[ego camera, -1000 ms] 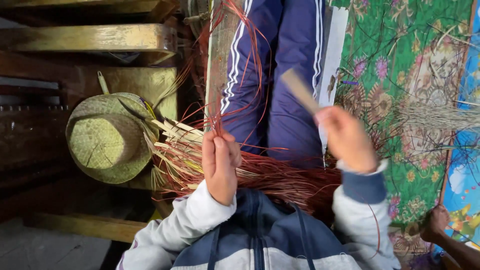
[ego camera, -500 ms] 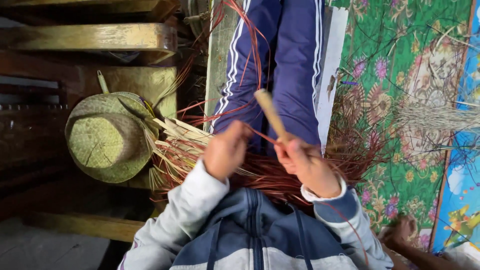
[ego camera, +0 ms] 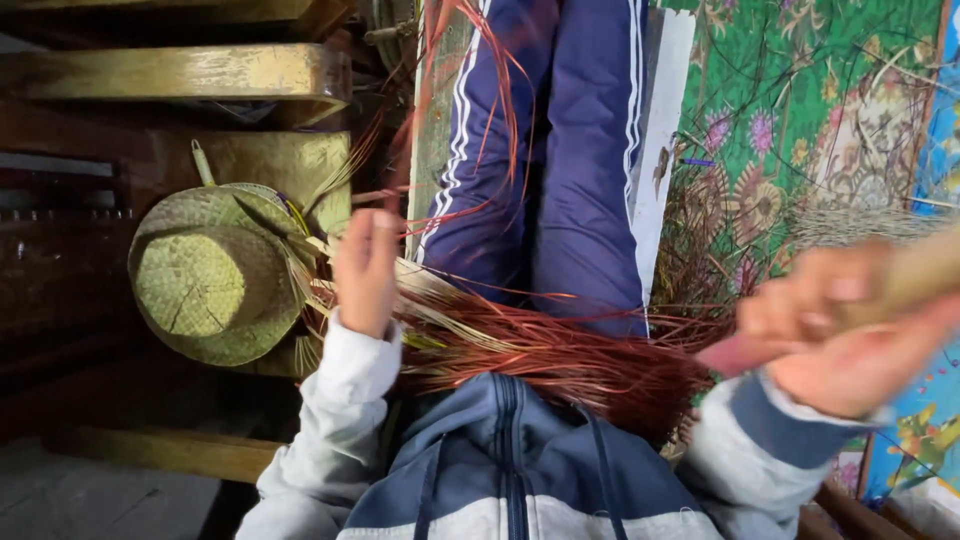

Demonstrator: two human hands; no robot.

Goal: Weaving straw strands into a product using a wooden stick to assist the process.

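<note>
Reddish-brown reed strands are lying crosswise over the lap, thin and glossy. Left hand is pinching some strands; right hand is gripping a blurred tan stick.

hands 2 | woven hat 1 | wooden stick 1 | reed bundle 1

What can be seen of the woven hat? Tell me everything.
The woven hat is a round, brimmed piece plaited from flat, pale green-yellow straw-like strips, with a domed crown whose weave meets in a centre seam. It looks finished and intact. It lies with its crown toward the camera against dark wooden boards, left of the left hand, which does not touch it. Loose pale strips overlap its brim on the right.
</note>
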